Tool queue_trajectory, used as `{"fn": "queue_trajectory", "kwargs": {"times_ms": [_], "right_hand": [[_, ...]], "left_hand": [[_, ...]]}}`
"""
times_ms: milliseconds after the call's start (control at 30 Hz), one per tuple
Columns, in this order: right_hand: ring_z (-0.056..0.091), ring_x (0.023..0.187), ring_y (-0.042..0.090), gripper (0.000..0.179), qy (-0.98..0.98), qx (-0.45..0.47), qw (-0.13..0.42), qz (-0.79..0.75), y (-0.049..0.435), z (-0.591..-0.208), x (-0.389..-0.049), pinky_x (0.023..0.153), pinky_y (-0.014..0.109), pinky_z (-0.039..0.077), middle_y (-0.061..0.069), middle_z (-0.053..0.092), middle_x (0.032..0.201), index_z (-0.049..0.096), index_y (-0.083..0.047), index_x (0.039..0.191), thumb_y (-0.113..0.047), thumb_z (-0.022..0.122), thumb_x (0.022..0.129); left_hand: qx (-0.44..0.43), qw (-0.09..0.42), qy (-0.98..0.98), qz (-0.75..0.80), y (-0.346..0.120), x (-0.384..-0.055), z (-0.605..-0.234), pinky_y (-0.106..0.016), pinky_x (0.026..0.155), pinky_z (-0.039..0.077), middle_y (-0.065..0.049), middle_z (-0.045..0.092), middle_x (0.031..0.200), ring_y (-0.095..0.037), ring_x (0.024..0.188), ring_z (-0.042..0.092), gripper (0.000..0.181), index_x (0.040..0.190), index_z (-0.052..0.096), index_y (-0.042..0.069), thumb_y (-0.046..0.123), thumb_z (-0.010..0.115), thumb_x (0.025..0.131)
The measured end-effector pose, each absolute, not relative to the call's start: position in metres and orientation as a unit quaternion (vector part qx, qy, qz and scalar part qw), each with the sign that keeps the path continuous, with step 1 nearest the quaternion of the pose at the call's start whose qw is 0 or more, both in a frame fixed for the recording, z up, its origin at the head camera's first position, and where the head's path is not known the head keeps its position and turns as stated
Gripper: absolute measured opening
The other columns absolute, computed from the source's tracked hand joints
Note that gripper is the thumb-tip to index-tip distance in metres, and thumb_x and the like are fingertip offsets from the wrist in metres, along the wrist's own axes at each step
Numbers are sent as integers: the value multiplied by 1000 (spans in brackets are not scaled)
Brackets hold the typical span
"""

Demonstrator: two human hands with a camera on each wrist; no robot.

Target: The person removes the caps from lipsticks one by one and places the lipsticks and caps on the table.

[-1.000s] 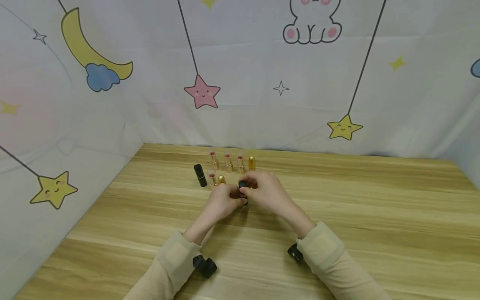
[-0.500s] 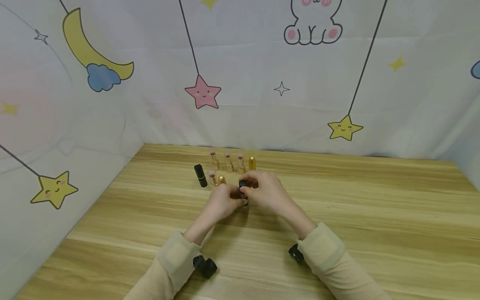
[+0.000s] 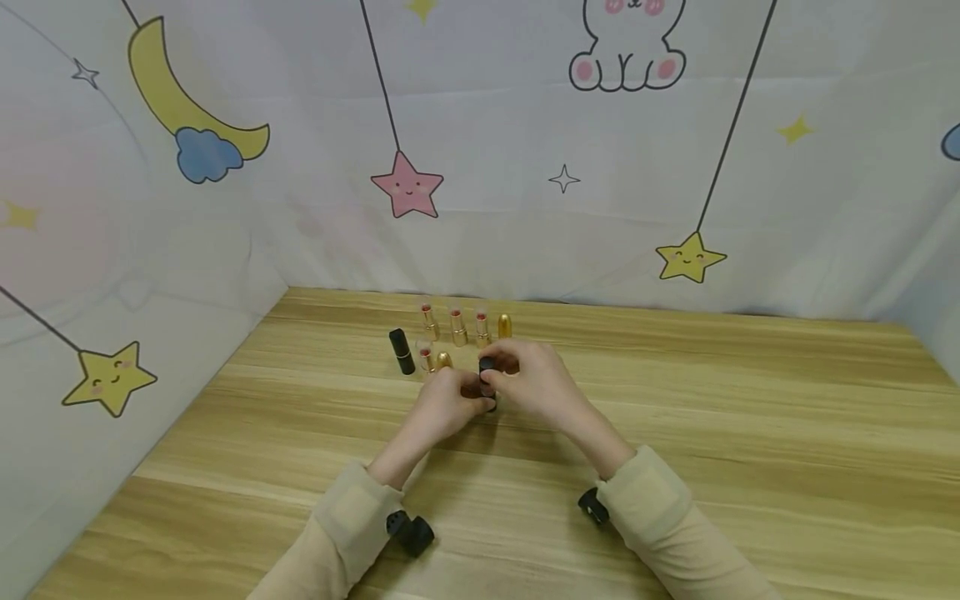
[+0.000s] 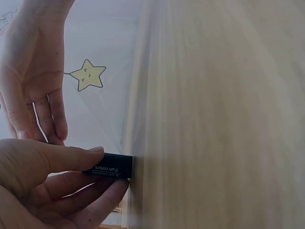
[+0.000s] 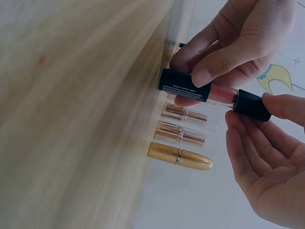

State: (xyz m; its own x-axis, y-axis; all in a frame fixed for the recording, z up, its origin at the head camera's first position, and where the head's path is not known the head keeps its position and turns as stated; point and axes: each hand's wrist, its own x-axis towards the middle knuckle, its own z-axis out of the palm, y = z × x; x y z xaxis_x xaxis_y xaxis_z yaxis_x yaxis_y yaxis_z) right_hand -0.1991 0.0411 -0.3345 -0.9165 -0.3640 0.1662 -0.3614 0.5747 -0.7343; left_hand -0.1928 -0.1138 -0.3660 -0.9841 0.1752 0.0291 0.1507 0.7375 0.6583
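Note:
A lip gloss tube [image 5: 186, 86] stands upright on the table, with a black lower part, a reddish see-through stretch above it and a black cap [image 5: 252, 105] on top. My left hand [image 3: 442, 406] holds the lower part between thumb and fingers; white lettering shows there in the left wrist view. Just above, my right hand [image 3: 536, 381] pinches the cap between thumb and fingertips. In the head view, the fingers cover most of the tube.
Behind the hands stand several lipsticks [image 3: 458, 328] with clear covers, a gold bullet-shaped tube [image 3: 505, 326], and another gold tube [image 3: 444, 360] partly hidden by the left hand. A black tube [image 3: 402, 352] is at the left. A patterned cloth [image 3: 495, 242] backs the table.
My right hand has risen slightly with the cap, and more of the tube shows between the hands. The left hand has stayed in place.

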Motion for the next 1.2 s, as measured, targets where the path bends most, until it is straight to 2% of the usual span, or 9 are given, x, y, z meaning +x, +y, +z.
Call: {"fn": "queue_trajectory", "kwargs": {"times_ms": [133,400,667,900,1200], "right_hand": [[67,95,20,24,886,-201,-2,-418,46,-333,-199,85,38,53,4,73,101,69,-13,113,-16,66,90],[67,96,20,24,880,-193,-10,-434,59,-328,-200,83,37,54,4,72,103,68,-14,114,-16,66,90],[68,95,21,25,877,-177,-18,-446,80,-328,-201,82,38,54,6,73,103,68,-12,115,-14,66,90],[68,94,23,27,889,-158,-28,-428,103,-334,-199,81,39,55,8,72,105,67,-9,117,-14,66,90],[68,94,24,26,899,-136,-33,-416,129,-340,-199,81,39,55,10,72,103,67,-8,115,-14,66,90]], "left_hand": [[91,22,930,354,-111,-194,-365,-43,89,49,-3,76,91,-22,95,68,7,88,76,11,15,73,83],[100,26,928,357,-106,-198,-365,-42,90,50,-1,76,86,-19,92,69,6,78,73,13,14,73,84],[84,32,925,369,-101,-199,-363,-36,81,53,-2,75,88,-17,83,70,4,81,74,12,16,75,82],[97,40,919,380,-92,-201,-362,-34,79,53,-5,75,94,-17,85,69,5,86,75,11,14,74,83],[103,42,914,391,-79,-202,-357,-37,82,53,-3,73,91,-19,86,68,4,82,72,13,16,73,84]]}}
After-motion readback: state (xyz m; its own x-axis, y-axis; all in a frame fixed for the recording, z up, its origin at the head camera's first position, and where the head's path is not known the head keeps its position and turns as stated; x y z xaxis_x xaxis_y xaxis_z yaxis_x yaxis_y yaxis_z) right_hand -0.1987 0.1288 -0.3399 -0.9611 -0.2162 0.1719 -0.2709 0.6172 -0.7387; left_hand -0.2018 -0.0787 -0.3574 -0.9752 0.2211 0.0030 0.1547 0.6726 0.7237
